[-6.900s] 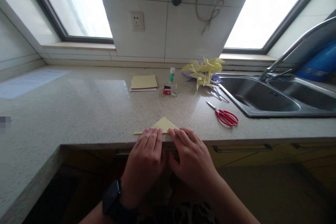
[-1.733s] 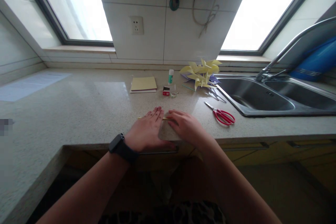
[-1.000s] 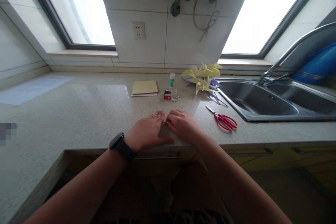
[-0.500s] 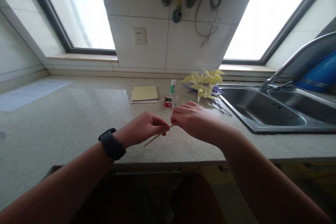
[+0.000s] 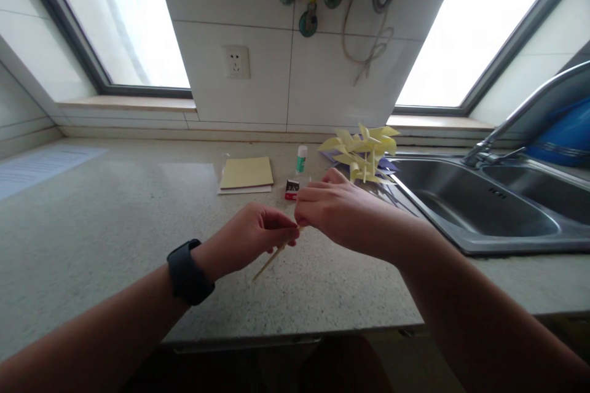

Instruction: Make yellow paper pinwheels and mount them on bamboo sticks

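A thin pale-yellow stick slants down to the left over the counter, pinched between the thumb and fingers of my left hand. My right hand meets it at the stick's upper end, its fingers closed there and hiding that end. Just beyond my hands stands a small red and black box, partly covered by my right fingers. A glue stick with a white cap is upright behind the box. Yellow paper pinwheels, with purple ones beneath, lie in a pile past my right hand.
A stack of yellowish paper squares lies left of the box. Thin grey sticks reach from the pinwheels toward the steel sink on the right. Printed sheets lie at far left. The counter's front edge runs below my hands.
The view has tilted and shifted slightly, so the counter edge sits lower. Both hands keep their grip at the stick, whose free end now points down more steeply.
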`<state>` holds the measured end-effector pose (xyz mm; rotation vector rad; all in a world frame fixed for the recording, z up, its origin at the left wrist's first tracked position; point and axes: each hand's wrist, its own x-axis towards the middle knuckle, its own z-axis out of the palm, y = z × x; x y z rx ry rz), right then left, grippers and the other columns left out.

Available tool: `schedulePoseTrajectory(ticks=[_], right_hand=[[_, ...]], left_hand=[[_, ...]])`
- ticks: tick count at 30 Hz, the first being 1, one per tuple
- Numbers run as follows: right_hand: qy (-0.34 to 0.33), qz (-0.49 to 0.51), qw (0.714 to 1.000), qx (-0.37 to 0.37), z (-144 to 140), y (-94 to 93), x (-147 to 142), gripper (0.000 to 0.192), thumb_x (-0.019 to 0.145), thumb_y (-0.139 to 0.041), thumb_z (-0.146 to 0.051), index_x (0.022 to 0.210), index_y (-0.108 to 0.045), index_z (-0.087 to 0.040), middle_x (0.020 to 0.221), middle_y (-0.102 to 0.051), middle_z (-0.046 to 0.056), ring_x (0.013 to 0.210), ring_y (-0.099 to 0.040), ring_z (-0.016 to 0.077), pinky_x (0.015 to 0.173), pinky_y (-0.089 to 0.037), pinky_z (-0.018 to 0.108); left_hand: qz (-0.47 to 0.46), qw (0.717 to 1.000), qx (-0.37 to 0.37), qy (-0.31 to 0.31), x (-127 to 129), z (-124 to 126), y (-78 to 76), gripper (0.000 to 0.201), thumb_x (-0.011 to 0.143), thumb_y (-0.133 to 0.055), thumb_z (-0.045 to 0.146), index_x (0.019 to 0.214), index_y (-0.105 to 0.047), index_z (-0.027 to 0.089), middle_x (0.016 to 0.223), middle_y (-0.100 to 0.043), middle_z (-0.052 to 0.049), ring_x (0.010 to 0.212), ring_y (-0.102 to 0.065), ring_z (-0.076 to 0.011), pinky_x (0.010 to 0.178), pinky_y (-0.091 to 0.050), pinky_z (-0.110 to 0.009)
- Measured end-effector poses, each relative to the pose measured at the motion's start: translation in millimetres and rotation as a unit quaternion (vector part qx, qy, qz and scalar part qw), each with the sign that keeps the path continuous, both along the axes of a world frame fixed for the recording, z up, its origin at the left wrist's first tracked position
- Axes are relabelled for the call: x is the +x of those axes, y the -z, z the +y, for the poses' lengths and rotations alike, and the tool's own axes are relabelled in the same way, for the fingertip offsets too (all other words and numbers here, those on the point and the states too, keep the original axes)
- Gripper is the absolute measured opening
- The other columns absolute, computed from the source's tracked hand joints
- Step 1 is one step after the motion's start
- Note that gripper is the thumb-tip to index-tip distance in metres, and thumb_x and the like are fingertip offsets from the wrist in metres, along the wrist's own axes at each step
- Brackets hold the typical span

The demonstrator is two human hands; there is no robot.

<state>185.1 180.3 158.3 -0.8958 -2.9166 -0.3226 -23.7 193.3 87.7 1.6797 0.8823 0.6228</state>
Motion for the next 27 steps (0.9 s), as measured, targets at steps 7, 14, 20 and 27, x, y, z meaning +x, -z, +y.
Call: schedulePoseTrajectory(ticks=[7, 14, 20, 27], right_hand=[[0.032, 0.236, 0.960, 0.145, 24, 23.0, 16, 0.012, 0.099, -0.055, -0.021, 0.106, -0.065, -0.023, 0.105, -0.069, 0.004, 0.102, -0.056, 0.0222, 0.094, -0.035, 0.041], [0.197, 0.346, 0.917, 0.038, 56, 58.6, 44, 0.006, 0.091, -0.057, -0.020, 0.094, -0.063, -0.021, 0.085, -0.066, 0.002, 0.076, -0.061, 0.0174, 0.070, -0.046, 0.031], [0.222, 0.187, 0.954, -0.076, 68, 81.5, 57, 0.024, 0.092, -0.059, -0.023, 0.115, -0.066, -0.023, 0.111, -0.069, 0.007, 0.098, -0.064, 0.0216, 0.084, -0.049, 0.035], [0.200, 0.170, 0.957, -0.122, 70, 88.5, 49, 0.018, 0.094, -0.060, -0.025, 0.108, -0.071, -0.024, 0.110, -0.066, 0.007, 0.104, -0.062, 0.0211, 0.093, -0.047, 0.037]], left_hand=[[-0.116, 0.983, -0.129, -0.053, 6, 16, 20.9, 0.024, 0.083, -0.077, 0.041, 0.085, -0.074, 0.016, 0.084, -0.075, -0.005, 0.066, -0.062, -0.0115, 0.061, -0.047, -0.023], [-0.208, 0.957, -0.191, -0.062, 6, 29, 32.9, 0.027, 0.081, -0.081, 0.040, 0.087, -0.071, 0.016, 0.083, -0.074, -0.004, 0.068, -0.065, -0.0111, 0.059, -0.048, -0.021], [-0.243, 0.954, -0.158, -0.075, 4, 33, 40.9, 0.024, 0.084, -0.079, 0.038, 0.091, -0.071, 0.017, 0.083, -0.076, -0.004, 0.067, -0.065, -0.0108, 0.061, -0.050, -0.022], [-0.244, 0.955, -0.159, -0.062, 4, 30, 43.6, 0.023, 0.086, -0.078, 0.038, 0.089, -0.070, 0.017, 0.083, -0.076, -0.004, 0.068, -0.065, -0.0110, 0.063, -0.049, -0.022]])
